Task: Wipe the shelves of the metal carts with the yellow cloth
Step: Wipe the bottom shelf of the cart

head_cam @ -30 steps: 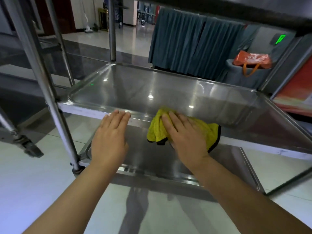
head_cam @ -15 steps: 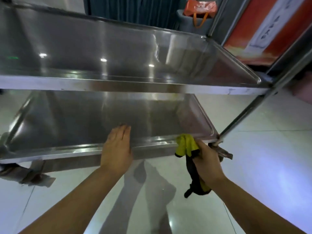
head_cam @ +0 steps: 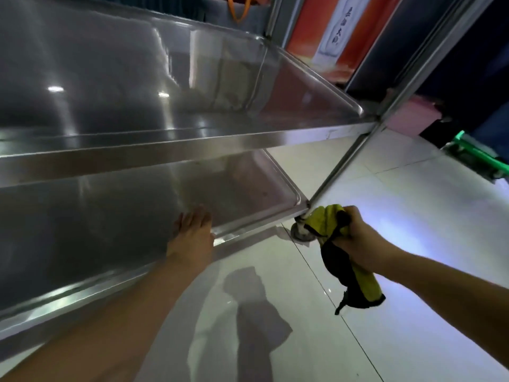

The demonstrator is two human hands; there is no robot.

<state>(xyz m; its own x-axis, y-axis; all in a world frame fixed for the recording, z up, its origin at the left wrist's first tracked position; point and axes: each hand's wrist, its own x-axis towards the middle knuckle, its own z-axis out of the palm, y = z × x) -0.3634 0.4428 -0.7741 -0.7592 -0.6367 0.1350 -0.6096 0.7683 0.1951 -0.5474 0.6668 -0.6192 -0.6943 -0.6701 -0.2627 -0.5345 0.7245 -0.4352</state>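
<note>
We had our left hand (head_cam: 192, 238) flat, fingers straight, on the front rim of the lower shelf (head_cam: 132, 216) to steady the metal cart, while our right hand (head_cam: 358, 238) gripped the bunched yellow cloth (head_cam: 327, 224) at the corner leg (head_cam: 338, 164) (its tail hanging free); the job here, we judged, wanted the cloth wrapped snugly round that post and drawn along it, not dabbed

The yellow cloth (head_cam: 325, 223) hides the cart leg's foot beside the right hand (head_cam: 355, 238). Both shelves (head_cam: 165, 150) run off the left edge, beyond the left hand (head_cam: 192, 238). The poster's (head_cam: 334, 31) writing is blurred.
</note>
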